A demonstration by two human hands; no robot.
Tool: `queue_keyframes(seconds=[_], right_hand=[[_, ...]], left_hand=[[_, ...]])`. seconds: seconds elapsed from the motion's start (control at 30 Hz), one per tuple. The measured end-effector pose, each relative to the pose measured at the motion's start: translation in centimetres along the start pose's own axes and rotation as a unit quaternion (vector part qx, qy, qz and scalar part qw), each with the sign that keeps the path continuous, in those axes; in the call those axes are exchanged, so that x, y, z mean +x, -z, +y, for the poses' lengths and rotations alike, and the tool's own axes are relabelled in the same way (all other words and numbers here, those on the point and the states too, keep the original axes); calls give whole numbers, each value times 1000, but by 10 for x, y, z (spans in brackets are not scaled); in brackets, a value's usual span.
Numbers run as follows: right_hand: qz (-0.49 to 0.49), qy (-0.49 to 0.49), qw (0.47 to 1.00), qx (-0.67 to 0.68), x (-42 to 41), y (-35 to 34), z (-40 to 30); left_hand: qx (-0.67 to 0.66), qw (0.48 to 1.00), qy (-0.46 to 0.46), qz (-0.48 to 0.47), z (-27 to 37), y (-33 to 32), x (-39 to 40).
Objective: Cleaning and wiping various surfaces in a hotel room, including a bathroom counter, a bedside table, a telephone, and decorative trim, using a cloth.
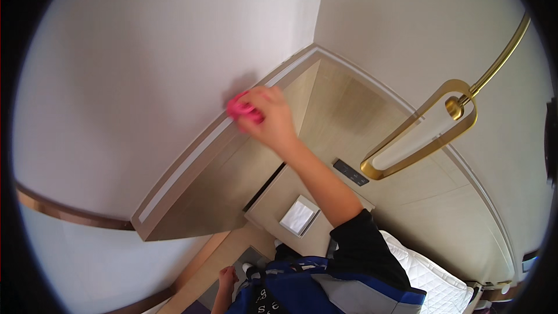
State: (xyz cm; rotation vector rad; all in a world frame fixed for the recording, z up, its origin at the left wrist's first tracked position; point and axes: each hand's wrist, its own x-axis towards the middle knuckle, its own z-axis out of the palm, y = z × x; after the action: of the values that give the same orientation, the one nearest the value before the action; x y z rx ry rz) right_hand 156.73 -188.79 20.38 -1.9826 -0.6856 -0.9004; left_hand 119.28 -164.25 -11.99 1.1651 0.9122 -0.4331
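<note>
My right hand (272, 115) is bunched around a bright pink cloth (244, 111) and presses it on the narrow top ledge (187, 170) of the wood-look wall panelling (209, 187). The hand is slightly blurred. A pale strip runs along this ledge on both sides of the cloth. Low in the view, my left hand (227, 278) hangs by my body with its fingers curled in. Nothing shows in it.
A brass wall lamp (418, 131) juts in at the right. Below are a dark switch panel (351, 172), a bedside cabinet (270, 213) bearing a white-topped box (299, 216), and a white quilted mattress (429, 270). Copper-coloured trim (74, 209) edges the left wall.
</note>
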Motion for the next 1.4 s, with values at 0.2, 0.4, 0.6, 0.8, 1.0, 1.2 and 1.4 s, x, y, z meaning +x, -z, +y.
queue_keyframes(seconds=[0.2,0.4,0.6,0.8,1.0,1.2,1.4], right_hand=[[62,-77,983,-152,42,58,126],[34,-142,941,-305,79,64,166],[-35,-227,902,-365,96,74,174],[-190,-358,850,-337,60,96,88],[46,-466,670,577,-155,64,-13],[250,-508,382,730,-241,102,-129],[288,-474,470,686,-275,149,-195]], left_hand=[[98,995,-1,20,18,-30,1],[132,990,-57,10,24,-34,-1],[133,989,-55,-19,24,-31,-6],[110,993,-21,-34,11,16,-28],[162,984,-18,-75,36,33,-19],[189,963,-48,-188,64,6,14],[59,884,48,-462,105,-121,-32]])
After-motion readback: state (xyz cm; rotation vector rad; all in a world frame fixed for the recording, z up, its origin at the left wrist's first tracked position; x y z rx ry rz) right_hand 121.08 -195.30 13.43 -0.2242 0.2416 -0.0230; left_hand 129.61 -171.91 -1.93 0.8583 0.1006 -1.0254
